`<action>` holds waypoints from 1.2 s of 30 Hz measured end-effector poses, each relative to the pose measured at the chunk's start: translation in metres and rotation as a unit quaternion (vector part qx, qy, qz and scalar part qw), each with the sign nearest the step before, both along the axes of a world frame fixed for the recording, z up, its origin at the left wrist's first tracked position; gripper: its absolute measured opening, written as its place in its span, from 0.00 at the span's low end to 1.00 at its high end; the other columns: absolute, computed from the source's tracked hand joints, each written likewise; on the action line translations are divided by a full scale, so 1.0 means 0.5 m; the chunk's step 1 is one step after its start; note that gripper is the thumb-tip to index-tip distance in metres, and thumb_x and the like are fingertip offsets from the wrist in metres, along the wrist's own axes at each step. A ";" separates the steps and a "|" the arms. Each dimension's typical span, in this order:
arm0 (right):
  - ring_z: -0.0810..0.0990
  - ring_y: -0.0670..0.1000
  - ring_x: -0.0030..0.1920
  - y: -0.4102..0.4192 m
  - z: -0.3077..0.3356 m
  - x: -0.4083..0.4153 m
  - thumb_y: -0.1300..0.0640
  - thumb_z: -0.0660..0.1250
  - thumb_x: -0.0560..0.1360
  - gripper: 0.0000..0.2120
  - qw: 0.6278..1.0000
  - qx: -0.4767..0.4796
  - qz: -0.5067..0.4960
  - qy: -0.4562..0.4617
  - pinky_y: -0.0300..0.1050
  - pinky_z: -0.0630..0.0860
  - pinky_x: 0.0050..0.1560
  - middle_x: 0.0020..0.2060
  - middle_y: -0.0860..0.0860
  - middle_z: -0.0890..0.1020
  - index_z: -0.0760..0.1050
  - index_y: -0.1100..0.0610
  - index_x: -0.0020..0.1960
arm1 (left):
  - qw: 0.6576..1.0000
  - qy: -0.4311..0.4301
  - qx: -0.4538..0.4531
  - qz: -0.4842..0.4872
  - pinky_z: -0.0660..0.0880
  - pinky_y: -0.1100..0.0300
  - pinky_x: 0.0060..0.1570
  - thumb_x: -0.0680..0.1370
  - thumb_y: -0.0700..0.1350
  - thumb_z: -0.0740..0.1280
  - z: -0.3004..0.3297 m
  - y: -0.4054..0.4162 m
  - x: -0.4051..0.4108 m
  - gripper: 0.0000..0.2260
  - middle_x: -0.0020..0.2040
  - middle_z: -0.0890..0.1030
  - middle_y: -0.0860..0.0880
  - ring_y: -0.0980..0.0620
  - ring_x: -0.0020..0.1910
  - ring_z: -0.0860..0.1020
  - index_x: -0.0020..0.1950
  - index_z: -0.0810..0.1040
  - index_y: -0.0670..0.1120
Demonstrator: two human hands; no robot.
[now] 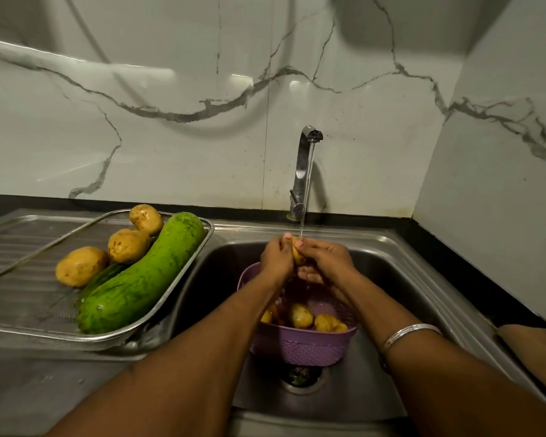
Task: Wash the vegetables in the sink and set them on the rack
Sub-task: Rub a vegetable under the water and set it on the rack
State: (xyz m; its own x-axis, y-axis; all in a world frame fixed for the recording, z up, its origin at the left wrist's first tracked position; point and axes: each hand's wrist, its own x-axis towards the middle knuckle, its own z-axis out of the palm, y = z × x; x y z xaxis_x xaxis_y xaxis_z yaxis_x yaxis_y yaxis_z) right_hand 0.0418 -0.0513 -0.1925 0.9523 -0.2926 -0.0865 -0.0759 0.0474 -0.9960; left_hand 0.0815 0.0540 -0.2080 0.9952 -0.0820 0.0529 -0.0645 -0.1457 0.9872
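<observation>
I hold one small yellow-brown potato [297, 252] between both hands, right under the thin stream of water [306, 197] falling from the chrome tap [302, 171]. My left hand [276, 258] curls round its left side with the thumb up against the top; my right hand [323, 258] wraps it from the right, thumb tip pressed on the potato just beside the left thumb. Both are grasping it, neither is released. Water runs down off my fingers into the purple perforated plastic basket [300, 345] directly below.

That basket stands in the stainless steel sink basin [391, 279], just behind the round drain [301, 375]. In it lie more small potatoes [300, 315], wet and partly hidden by my forearms; I cannot tell how many.

To the left, the steel wire-mesh rack [183, 279] sits on the ribbed draining board [10, 247], its right edge reaching over the basin's rim. On the rack lies a large, fat green cucumber-shaped gourd [142, 275], slanting from near-left to far-right, beaded with drops. Three bigger yellow-brown potatoes lie along its left side: one at the far end [145, 219], one in the middle [127, 246] touching the gourd, and one nearest me [79, 265]. A darker green vegetable [100, 279] shows partly under the gourd.

A silver bangle [407, 334] circles my right wrist. Behind the sink rises a white marble-patterned wall [171, 137] with grey veins.
</observation>
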 end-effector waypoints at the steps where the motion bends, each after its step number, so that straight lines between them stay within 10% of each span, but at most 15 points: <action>1: 0.86 0.51 0.40 0.002 0.000 0.001 0.57 0.76 0.75 0.11 1.000 -0.004 -0.005 -0.010 0.43 0.85 0.38 0.44 0.54 0.88 0.84 0.55 0.57 | 1.000 0.007 -0.009 -0.013 0.77 0.45 0.62 0.85 0.54 0.55 0.001 0.001 0.001 0.18 0.58 0.82 0.42 0.44 0.58 0.80 0.64 0.77 0.44; 18: 0.87 0.59 0.42 -0.020 0.030 -0.023 0.63 0.66 0.80 0.16 0.970 0.209 0.122 -0.018 0.48 0.85 0.38 0.56 0.63 0.84 0.77 0.51 0.66 | 0.984 0.038 -0.170 -0.022 0.79 0.46 0.59 0.85 0.56 0.53 0.031 -0.002 -0.009 0.21 0.54 0.83 0.39 0.43 0.54 0.83 0.62 0.78 0.44; 36: 0.88 0.57 0.46 -0.036 -0.009 -0.012 0.66 0.74 0.74 0.17 0.997 0.038 0.065 -0.010 0.49 0.86 0.46 0.48 0.58 0.87 0.82 0.58 0.62 | 0.994 0.026 -0.056 -0.087 0.79 0.57 0.45 0.86 0.54 0.54 0.017 0.001 -0.002 0.18 0.56 0.81 0.44 0.49 0.51 0.80 0.66 0.76 0.46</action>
State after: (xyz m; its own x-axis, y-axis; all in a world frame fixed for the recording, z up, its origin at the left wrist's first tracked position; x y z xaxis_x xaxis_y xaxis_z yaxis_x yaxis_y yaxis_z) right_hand 0.0358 -0.0694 -0.1969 0.9836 -0.1598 -0.0839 -0.0660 0.1138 -0.9913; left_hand 0.0806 0.0547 -0.1993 0.9684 -0.2488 0.0199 -0.0269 -0.0250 0.9993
